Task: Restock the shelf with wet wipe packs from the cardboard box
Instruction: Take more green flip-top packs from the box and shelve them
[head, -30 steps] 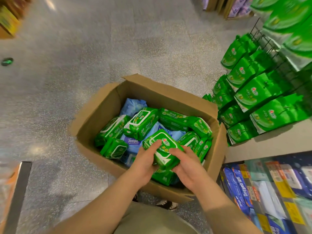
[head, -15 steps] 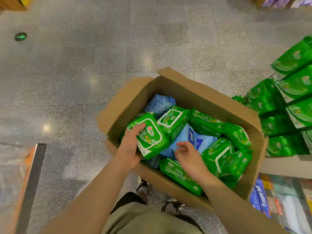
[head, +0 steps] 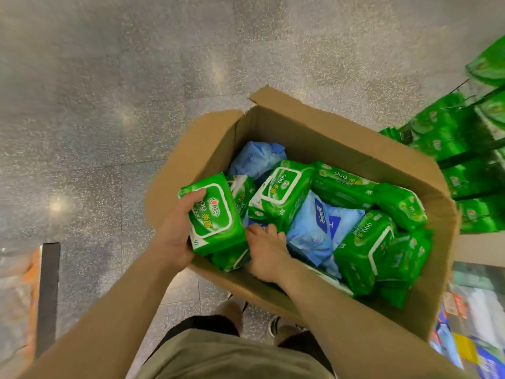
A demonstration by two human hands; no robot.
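Observation:
An open cardboard box [head: 314, 127] stands on the floor, filled with several green wet wipe packs and a few blue packs [head: 317, 228]. My left hand [head: 175, 233] grips one green pack [head: 216, 214] at the box's left edge, thumb over its top corner. My right hand [head: 266, 253] reaches down inside the box beside that pack, its fingers curled onto another green pack [head: 232, 259] lying lower; the grip is partly hidden. The shelf [head: 472, 149] at the right edge holds rows of matching green packs.
Grey speckled floor surrounds the box. A lower shelf level with blue and mixed packages [head: 475, 332] sits at the bottom right. A dark post and orange goods [head: 46, 294] stand at the left edge. My feet are just below the box.
The left hand has carried its green pack left, to the box's edge. The right hand has moved left and down onto a lower pack. The view has tilted further down.

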